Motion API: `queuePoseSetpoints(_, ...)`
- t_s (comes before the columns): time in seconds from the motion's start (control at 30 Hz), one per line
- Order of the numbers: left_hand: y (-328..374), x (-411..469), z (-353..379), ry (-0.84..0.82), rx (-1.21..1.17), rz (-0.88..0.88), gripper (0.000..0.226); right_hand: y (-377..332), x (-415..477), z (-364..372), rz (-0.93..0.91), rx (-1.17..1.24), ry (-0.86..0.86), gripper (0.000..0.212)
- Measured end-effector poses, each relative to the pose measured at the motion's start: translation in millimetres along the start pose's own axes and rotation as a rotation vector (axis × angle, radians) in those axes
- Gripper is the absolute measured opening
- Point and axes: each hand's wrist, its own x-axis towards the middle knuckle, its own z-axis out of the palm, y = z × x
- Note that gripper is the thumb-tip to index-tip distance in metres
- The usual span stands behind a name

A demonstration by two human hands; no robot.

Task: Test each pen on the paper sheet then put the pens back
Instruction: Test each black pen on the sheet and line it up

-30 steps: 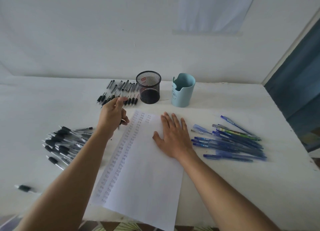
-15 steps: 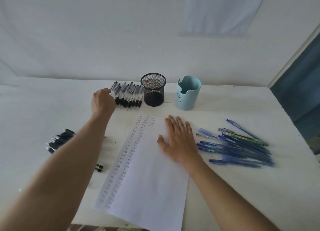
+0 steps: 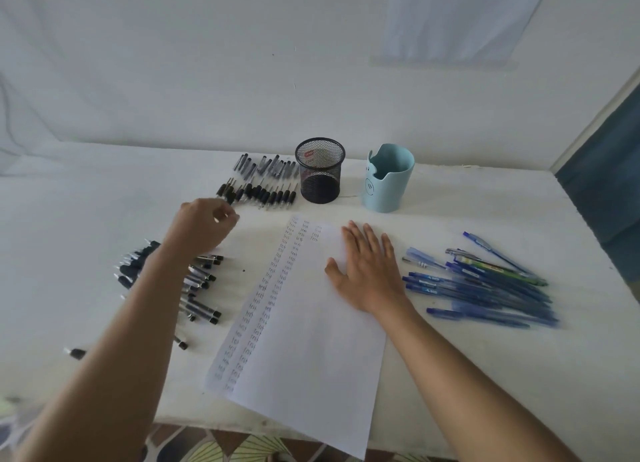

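Note:
A white paper sheet (image 3: 311, 326) lies in front of me, with columns of small test marks down its left side. My right hand (image 3: 367, 271) rests flat on it, fingers spread. My left hand (image 3: 204, 227) hovers just below the left end of a neat row of black pens (image 3: 263, 189). Its fingers are curled and I see no pen in them. A loose heap of black pens (image 3: 197, 281) lies under my left forearm. A pile of blue pens (image 3: 485, 285) lies right of the sheet.
A black mesh pen cup (image 3: 320, 170) and a light blue holder (image 3: 388, 177) stand at the back, beyond the sheet. One stray black pen (image 3: 74, 353) lies near the left front. The table edge (image 3: 173, 421) runs close below the sheet.
My left hand carried a black pen from the sheet to the back row, and has now drawn back toward me without it. The right hand stayed flat on the paper.

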Motion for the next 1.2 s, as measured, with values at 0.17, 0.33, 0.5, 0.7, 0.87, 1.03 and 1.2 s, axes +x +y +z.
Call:
queuePoseSetpoints(0.17,-16,-33,-2,-0.044,0.249,-0.088,0.026,0,-1,0,-0.001,-0.007,0.0,0.088)
queuePoseSetpoints(0.33,-20,-46,-3,0.034,0.296,-0.24,0.032,0,-3,-1,-0.002,0.002,0.007,0.084)
queuePoseSetpoints(0.5,-14,-36,-4,-0.007,0.272,-0.277,0.028,-1,-3,0,0.005,-0.007,0.017,0.084)
queuePoseSetpoints(0.7,-21,-19,-7,-0.054,0.293,-0.295,0.019,-1,-3,0,0.006,-0.01,0.019,0.082)
queuePoseSetpoints(0.87,-11,-21,-3,-0.049,0.363,-0.155,0.02,-1,-2,0,0.003,-0.023,0.006,0.082)
queuePoseSetpoints(1.03,-7,-25,13,0.156,0.18,0.093,0.014,-1,-1,0,0.002,-0.021,-0.002,0.081)
queuePoseSetpoints(1.2,26,-29,23,0.341,-0.119,0.184,0.017,-1,-2,0,0.001,-0.022,-0.007,0.08)
